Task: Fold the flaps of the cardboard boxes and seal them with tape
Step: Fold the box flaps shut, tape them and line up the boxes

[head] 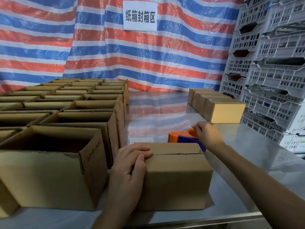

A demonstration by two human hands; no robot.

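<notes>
A brown cardboard box [178, 176] stands near the front edge of the steel table, its top flaps folded down and meeting in a bare seam with no tape on it. My left hand [130, 164] rests on its left top edge, fingers curled over the flaps and thumb down the side. Just behind the box lies an orange and blue tape dispenser [183, 136]. My right hand [208, 133] reaches over it and its fingers curl onto the orange roll part; the grip itself is partly hidden.
Several open cardboard boxes [54, 171] fill the left of the table in rows. A row of closed boxes [219, 108] sits at the back right. Grey plastic crates [267, 71] are stacked on the right. A striped tarp with a paper sign [140, 15] hangs behind.
</notes>
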